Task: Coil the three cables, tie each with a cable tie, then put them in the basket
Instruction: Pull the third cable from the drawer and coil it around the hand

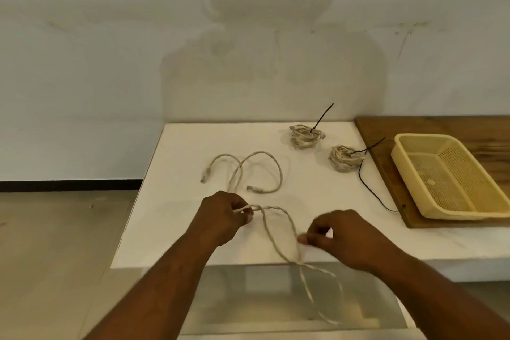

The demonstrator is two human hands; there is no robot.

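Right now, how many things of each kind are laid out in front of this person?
Cables: 3 (far coil, near coil, loose cable)
Black ties: 3 (far tie, near tie, loose tie)
Basket: 1
Total: 7

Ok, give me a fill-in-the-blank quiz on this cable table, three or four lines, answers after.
1. Tied coils on the table number ____.
2. The basket holds ____ cables.
3. The loose cable is pinched by ____ hands: left hand and right hand.
4. The spare tie is coloured ____.

Answers: two; no; both; black.
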